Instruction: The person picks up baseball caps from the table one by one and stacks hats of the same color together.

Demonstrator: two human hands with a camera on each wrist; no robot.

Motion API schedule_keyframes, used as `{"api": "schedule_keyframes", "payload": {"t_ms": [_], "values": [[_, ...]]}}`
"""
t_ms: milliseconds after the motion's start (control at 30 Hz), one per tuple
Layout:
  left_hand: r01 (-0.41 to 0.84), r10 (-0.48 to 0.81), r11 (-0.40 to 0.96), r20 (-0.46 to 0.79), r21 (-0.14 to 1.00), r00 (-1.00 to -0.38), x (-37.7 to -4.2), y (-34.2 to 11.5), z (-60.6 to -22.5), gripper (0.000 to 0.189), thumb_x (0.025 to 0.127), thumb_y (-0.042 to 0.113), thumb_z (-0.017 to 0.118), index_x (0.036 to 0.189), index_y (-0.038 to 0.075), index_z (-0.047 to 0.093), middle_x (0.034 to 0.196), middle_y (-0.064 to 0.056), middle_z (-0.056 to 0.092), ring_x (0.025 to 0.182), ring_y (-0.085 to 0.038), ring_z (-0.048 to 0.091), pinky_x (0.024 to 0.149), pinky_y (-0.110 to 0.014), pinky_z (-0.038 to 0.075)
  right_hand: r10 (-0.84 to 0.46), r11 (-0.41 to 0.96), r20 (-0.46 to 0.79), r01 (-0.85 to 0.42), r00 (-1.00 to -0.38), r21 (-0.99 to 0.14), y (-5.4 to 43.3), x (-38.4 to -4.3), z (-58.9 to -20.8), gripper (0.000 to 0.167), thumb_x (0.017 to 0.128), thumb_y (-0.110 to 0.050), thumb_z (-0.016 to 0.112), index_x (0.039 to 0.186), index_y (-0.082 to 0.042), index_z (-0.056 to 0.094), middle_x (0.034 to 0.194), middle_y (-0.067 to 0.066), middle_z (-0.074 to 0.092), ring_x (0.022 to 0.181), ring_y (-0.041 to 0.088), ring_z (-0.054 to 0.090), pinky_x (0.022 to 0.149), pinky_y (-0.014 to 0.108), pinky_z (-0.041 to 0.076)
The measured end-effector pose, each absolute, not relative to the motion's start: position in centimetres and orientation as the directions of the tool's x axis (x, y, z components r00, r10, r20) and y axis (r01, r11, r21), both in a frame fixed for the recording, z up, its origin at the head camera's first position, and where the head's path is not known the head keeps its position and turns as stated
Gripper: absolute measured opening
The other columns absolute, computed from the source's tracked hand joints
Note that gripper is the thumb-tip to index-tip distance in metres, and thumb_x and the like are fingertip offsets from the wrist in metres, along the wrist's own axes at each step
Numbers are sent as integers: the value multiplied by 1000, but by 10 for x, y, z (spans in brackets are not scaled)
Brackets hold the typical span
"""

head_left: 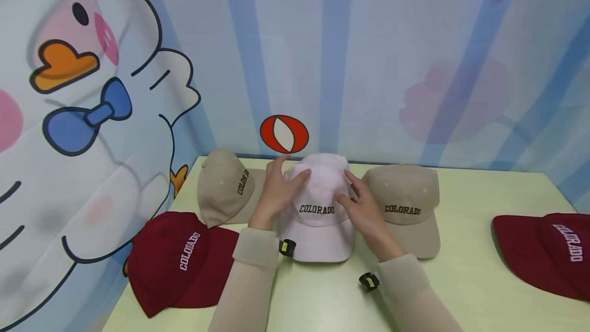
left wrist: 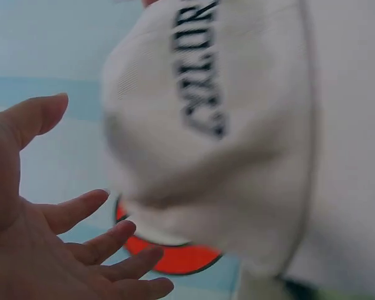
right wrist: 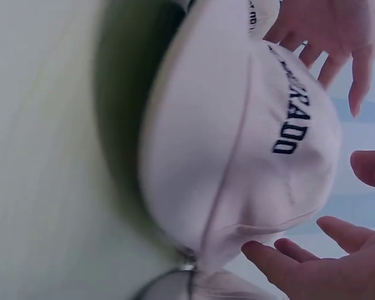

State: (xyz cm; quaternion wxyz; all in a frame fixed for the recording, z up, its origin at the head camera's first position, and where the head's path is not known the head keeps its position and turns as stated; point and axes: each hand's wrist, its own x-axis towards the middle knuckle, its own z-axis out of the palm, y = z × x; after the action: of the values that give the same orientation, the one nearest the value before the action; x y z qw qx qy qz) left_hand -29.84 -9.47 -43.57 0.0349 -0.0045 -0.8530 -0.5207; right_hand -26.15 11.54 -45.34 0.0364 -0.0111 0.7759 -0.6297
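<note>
A pale pinkish-white baseball cap (head_left: 318,188) with dark COLORADO lettering stands on the table, brim toward me. My left hand (head_left: 278,191) is at its left side, thumb and fingers spread; the left wrist view shows this hand (left wrist: 31,231) with extended fingers beside the cap (left wrist: 156,69). At the cap's right side is my right hand (head_left: 366,211). In the right wrist view its fingertips (right wrist: 259,253) lie against or very near the cap's (right wrist: 219,137) side, fingers extended; contact is hard to tell.
A beige cap (head_left: 221,188) stands left of the white one, another beige cap (head_left: 405,188) right of it. Dark red caps lie at the front left (head_left: 159,260) and far right (head_left: 539,250) of the pale yellow table (head_left: 318,296). A printed cloth backdrop (head_left: 369,65) hangs behind.
</note>
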Motion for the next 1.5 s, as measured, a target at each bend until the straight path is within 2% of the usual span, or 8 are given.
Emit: {"api": "schedule_keyframes", "payload": {"t_ms": [200,367,567,867,1033,1200,1333,1500], "values": [[79,-127,502,163,861,-978,-294,-130,-408,68,99,47,66,154,13,44,159,-15,37,141,-36,45,117,-58,38,-47,248,44,-54,-998,-967,118,-252,-439,56,104,-20,58,158,-15,40,170,15,22,159,37,20,129,52,20],[76,-214,502,209,861,-954,-288,-162,-396,65,101,43,64,155,11,43,160,-16,37,146,-35,40,121,-56,33,-31,284,137,-140,-990,-949,101,-239,-425,47,103,-16,59,149,-12,50,161,14,35,156,31,27,127,52,27],[-4,-354,506,203,863,-913,-287,-197,-400,69,100,41,64,155,8,41,160,-21,32,147,-40,30,118,-61,32,-137,215,161,-188,-977,-958,65,-223,-422,48,101,-14,63,147,-11,53,155,11,41,148,32,40,122,54,35],[-246,-463,493,12,835,-886,-285,-227,-415,88,100,44,59,163,-2,18,166,-29,15,153,-48,17,123,-62,25,-351,98,-76,44,-933,-994,14,-222,-438,63,100,-20,66,157,-11,43,159,11,46,147,34,45,119,52,40],[-309,-444,507,-64,804,-894,-288,-233,-423,92,101,48,54,162,-7,12,165,-34,16,150,-54,24,122,-64,26,-388,61,-157,145,-908,-988,-7,-230,-444,76,96,-20,68,162,-6,32,163,22,38,149,39,41,122,54,35],[-336,-436,517,-96,787,-895,-290,-237,-429,90,102,52,49,160,-9,17,161,-36,28,147,-50,35,121,-62,31,-394,-21,-152,174,-906,-985,-25,-237,-456,81,93,-13,65,161,4,24,165,27,31,155,41,28,126,56,24],[-341,-428,502,-115,794,-897,-289,-237,-434,85,103,55,46,157,-7,26,153,-34,42,141,-49,44,116,-63,38,-354,-6,-183,198,-917,-980,-30,-238,-463,87,91,-15,67,162,4,21,168,22,27,159,36,18,129,54,14],[-270,-445,408,-69,872,-893,-290,-238,-436,74,105,49,53,151,-6,38,147,-31,49,136,-46,50,113,-63,41,-328,18,-196,201,-924,-979,-33,-238,-463,91,89,-17,69,163,2,19,171,20,19,160,37,12,129,57,12]]}}
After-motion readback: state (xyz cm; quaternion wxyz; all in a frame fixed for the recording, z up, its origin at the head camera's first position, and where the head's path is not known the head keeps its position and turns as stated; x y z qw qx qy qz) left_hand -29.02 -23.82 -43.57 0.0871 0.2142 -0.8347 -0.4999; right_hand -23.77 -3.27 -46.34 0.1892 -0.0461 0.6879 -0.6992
